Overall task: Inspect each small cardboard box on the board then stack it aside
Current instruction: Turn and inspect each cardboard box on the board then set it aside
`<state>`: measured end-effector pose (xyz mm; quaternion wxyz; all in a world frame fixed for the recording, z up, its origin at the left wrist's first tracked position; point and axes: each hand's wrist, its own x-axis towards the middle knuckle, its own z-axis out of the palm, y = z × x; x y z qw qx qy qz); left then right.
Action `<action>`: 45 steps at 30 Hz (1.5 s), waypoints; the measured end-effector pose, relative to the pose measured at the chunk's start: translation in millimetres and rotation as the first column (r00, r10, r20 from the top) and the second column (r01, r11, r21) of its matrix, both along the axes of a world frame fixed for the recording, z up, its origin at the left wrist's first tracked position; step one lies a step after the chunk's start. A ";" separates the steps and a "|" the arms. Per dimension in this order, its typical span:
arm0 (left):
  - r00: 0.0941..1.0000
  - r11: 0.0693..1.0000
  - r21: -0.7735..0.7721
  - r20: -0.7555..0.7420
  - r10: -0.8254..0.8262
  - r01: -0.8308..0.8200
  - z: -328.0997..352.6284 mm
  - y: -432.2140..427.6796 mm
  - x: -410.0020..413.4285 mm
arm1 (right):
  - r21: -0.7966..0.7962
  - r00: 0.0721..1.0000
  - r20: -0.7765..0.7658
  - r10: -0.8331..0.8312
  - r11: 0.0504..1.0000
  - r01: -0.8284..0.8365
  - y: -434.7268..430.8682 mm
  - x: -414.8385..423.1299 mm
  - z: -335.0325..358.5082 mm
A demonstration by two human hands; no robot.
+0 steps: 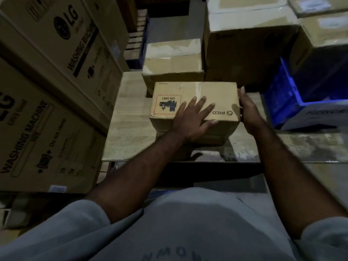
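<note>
- Under the left hand (192, 117) is the small box (216, 95), sitting on the counter (128, 129) right in front of the person.
- The left hand is lying flat on the lid, fingers spread and straight, palm hanging over the near top edge. It's pressing, not curling round anything.
- The right hand (248, 112) is up against the right end of the box, fingers straight and pointing away from the person. So the hands are apart, with the box squeezed between them.
- A red-bordered UN 3481 label (166, 105) sits just left of the left hand's fingers, and a PICO print (222, 112) is between the two hands. Both read upside down from here.
- There might be another box under this one, since the near face looks like it has two layers, but it's too dark to tell.
- Just beyond the hands is a taped carton (173, 59), touching or nearly touching the far side of the box.
- Beyond the right hand is a bigger carton (244, 49), with more piled off to its right.
- Right of the right hand is a blue crate (282, 98).
- Left of the left hand are stacked LG washing machine cartons (47, 91), right up against the counter edge.
</note>
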<state>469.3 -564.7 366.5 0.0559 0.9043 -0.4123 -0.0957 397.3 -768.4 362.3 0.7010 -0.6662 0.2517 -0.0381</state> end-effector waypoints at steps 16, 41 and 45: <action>0.952 0.953 -0.045 0.054 0.300 -0.298 -18.5 42.1 24.5 | -0.845 0.931 -0.361 0.058 0.402 -0.353 33.1 -20.4 -20.9; 0.423 0.323 -0.331 -0.862 0.279 -0.887 -35.0 111.8 4.3 | -0.598 0.993 -0.078 -0.087 0.801 0.023 36.6 -17.7 -33.4; 0.555 0.347 -0.449 -0.765 0.326 -0.823 -18.4 105.9 6.1 | -0.534 0.991 -0.009 -0.137 0.838 0.111 36.7 -17.1 -32.2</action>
